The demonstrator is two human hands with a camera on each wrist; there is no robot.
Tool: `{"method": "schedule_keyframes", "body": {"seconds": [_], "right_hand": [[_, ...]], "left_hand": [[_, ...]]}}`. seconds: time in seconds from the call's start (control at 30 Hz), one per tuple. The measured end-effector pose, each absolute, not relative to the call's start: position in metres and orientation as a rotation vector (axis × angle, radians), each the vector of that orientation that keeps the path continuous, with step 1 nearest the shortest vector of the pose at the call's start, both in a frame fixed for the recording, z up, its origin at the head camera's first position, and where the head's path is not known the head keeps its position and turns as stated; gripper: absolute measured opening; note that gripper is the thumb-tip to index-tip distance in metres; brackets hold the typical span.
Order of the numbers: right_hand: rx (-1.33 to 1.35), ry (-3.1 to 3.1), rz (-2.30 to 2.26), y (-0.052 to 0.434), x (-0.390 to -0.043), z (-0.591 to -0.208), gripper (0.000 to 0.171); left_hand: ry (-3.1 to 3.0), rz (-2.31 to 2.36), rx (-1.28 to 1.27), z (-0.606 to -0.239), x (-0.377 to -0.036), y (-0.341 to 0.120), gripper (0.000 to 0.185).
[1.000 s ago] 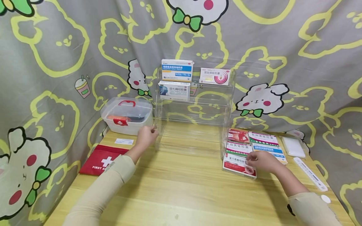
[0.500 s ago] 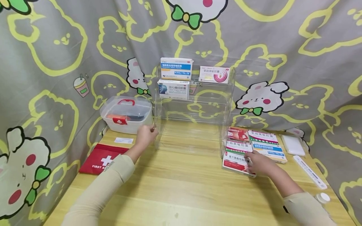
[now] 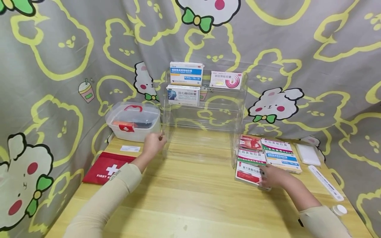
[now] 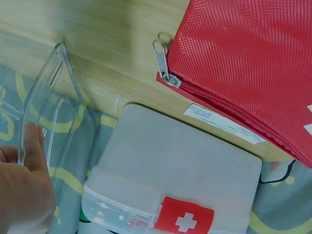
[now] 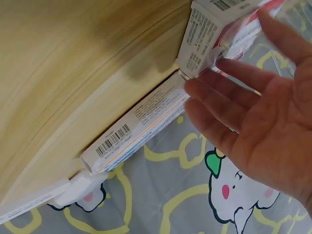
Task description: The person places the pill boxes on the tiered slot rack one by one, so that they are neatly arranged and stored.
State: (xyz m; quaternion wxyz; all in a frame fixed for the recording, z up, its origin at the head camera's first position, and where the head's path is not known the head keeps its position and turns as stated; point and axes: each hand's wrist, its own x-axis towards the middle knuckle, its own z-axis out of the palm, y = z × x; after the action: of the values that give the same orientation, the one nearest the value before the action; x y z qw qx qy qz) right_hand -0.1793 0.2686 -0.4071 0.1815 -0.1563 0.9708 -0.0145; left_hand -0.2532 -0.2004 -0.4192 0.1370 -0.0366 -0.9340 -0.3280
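One rectangular red-and-white cardboard box touches the right hand.

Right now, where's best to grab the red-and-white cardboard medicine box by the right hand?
Probably its right end, from the front right: the red-and-white box lies label-up, with a white, green-banded cardboard box close behind and the clear plastic rack near its left end.

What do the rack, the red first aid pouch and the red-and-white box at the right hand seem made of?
Rack: clear, glossy plastic, perhaps acrylic; the curtain shows through. Pouch: matte fabric, probably synthetic; coarse weave shows. Box: likely smooth printed card; flat faces, crisp edges.
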Motion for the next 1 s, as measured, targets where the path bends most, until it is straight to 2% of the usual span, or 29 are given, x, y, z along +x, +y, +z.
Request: {"method": "schedule_keyframes", "body": {"seconds": [0.27, 0.43, 0.57, 0.77, 1.0], "right_hand": [[-0.405, 2.738, -0.114, 0.275, -0.172, -0.408, 0.089], [-0.37, 2.734, -0.097, 0.275, -0.172, -0.408, 0.093], [-0.355, 2.751, -0.05, 0.277, -0.171, -0.405, 0.082], [-0.49, 2.788, -0.236, 0.289, -0.164, -0.393, 0.027], [-0.597, 2.739, -0.502, 0.308, -0.155, -0.382, 0.03]], "left_hand": [[-2.672, -1.02, -0.101, -0.42, -0.252, -0.199, 0.027], [-2.667, -1.009, -0.101, -0.422, -0.252, -0.2, 0.024], [-2.666, -1.013, -0.109, -0.423, -0.254, -0.2, 0.023], [-2.668, -1.011, -0.106, -0.423, -0.254, -0.198, 0.024], [-2.683, -0.992, -0.096, -0.424, -0.255, -0.199, 0.022]]}}
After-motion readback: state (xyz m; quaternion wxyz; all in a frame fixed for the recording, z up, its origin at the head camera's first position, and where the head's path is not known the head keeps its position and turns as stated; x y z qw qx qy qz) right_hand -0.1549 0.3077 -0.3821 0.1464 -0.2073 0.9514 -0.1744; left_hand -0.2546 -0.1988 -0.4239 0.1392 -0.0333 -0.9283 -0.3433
